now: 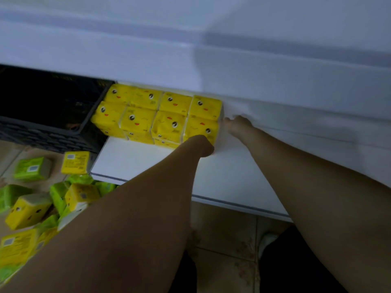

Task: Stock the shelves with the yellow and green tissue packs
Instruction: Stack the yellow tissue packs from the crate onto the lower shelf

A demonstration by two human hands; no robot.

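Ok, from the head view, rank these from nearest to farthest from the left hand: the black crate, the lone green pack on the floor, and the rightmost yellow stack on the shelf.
1. Rightmost yellow stack: on the white shelf, the left hand touches its lower front.
2. Black crate: off to the left, beside the shelved rows.
3. Lone green pack: on the floor, far left, below the crate.

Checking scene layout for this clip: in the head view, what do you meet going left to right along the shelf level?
Black crate → stacked yellow tissue packs → left hand → right hand.
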